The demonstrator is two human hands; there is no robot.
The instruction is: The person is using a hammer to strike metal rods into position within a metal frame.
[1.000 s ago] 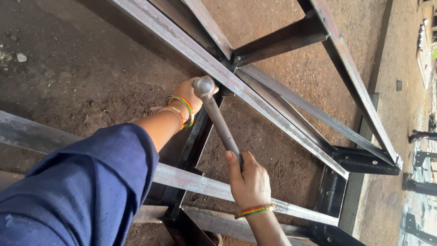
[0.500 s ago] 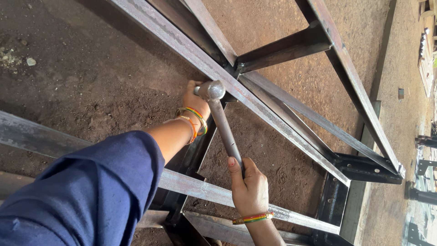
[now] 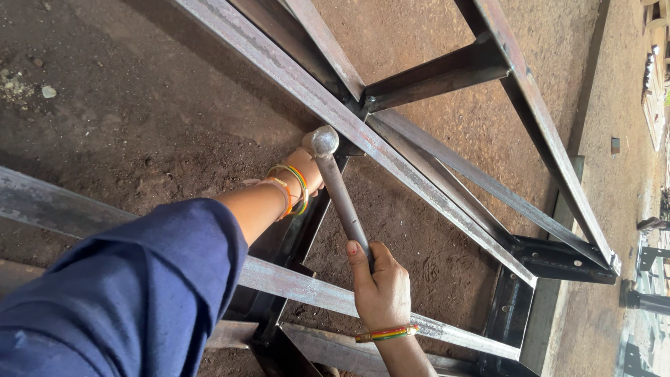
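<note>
We are wrapping the fingers (image 3: 363,260) of our right hand (image 3: 380,290) tightly around the lower end of a hammer (image 3: 340,192), thumb lying up along the metal handle. The handle is slanting up toward eleven o'clock from that fist, and its rounded steel head (image 3: 322,141) is sitting just beside the long diagonal bar (image 3: 419,178) of a steel frame (image 3: 551,255); we cannot tell whether head and bar are touching. Our left hand (image 3: 307,171) is reaching in under the hammer head, at about ten o'clock from the right fist, with coloured bangles (image 3: 292,188) circling the wrist; its fingers are hidden behind the head and handle, so we cannot tell how they are set or whether they are gripping anything. A matching bangle (image 3: 387,334) is ringing the right wrist at six o'clock from the fist. Our left arm is wearing a dark blue sleeve (image 3: 118,300) that is filling the lower left corner. A flat steel bar (image 3: 307,290) is crossing beneath both arms, running toward four o'clock. Black plates (image 3: 558,258) are joining the frame's corner at three o'clock, and brown dirt ground (image 3: 125,105) is lying under everything.
</note>
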